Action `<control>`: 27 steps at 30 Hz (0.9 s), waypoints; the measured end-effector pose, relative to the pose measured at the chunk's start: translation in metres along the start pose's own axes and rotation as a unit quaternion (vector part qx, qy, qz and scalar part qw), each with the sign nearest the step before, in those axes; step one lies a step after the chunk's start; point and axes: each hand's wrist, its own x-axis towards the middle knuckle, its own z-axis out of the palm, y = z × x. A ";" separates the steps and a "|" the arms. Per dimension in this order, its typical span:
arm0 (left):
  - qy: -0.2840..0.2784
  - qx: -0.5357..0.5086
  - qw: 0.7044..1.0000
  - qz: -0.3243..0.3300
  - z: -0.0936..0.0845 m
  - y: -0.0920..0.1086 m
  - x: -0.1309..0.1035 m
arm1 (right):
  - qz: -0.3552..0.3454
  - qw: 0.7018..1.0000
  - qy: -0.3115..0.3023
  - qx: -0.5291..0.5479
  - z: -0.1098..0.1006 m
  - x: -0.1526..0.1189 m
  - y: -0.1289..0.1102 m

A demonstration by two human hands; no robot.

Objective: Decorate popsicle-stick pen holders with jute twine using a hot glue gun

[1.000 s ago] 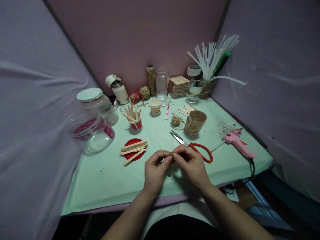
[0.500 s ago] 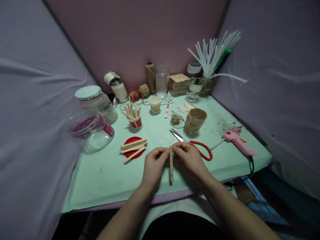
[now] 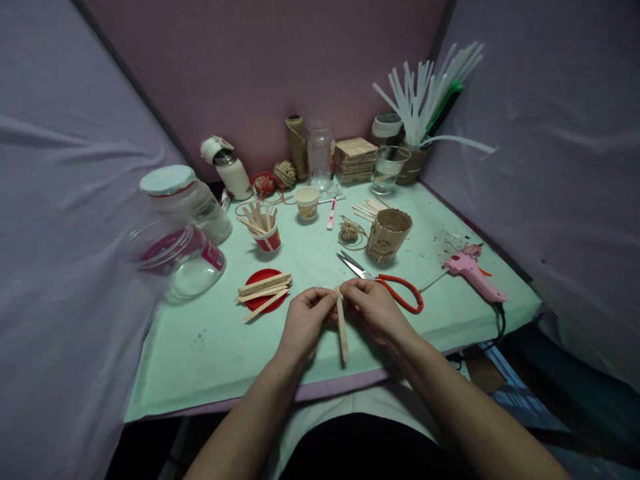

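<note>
Both hands meet at the far end of a flat wooden craft stick [image 3: 343,333], whose near end points down toward the table's front edge. My left hand [image 3: 306,320] pinches that end between thumb and fingertips from the left. From the right, my right hand [image 3: 375,310] is closed at the same spot, its fingertips against the stick's tip. Whether anything small lies between the fingertips is hidden. Red-handled scissors [image 3: 400,290] lie just beyond my right hand. Left of my left hand, several craft sticks [image 3: 265,287] rest on a red lid [image 3: 274,305].
A stick-covered pot [image 3: 389,237], a twine ball [image 3: 350,231], a pink cutter [image 3: 331,215] and a cup of sticks [image 3: 269,241] stand or lie mid-table. A pink glue gun [image 3: 475,277] is at right, clear plastic jars [image 3: 200,267] at left. Glue sticks [image 3: 420,100] fill a container behind.
The stick has tilted slightly, its far end shifting left while both hands stay pinched at it. The whole view has shifted a little, with the table things otherwise in place.
</note>
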 end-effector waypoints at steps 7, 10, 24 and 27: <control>0.000 0.010 1.000 -0.014 -0.001 -0.002 0.004 | -0.010 0.999 0.021 -0.028 0.002 0.004 0.003; 0.001 0.007 1.000 -0.019 -0.002 -0.002 0.005 | -0.016 0.999 0.025 -0.042 0.001 0.003 0.004; 0.012 0.027 0.999 -0.013 -0.002 -0.004 0.006 | -0.037 0.996 0.035 -0.080 0.003 0.003 0.005; 0.014 0.026 1.000 -0.011 -0.002 -0.004 0.006 | -0.038 0.996 0.033 -0.076 0.003 0.003 0.005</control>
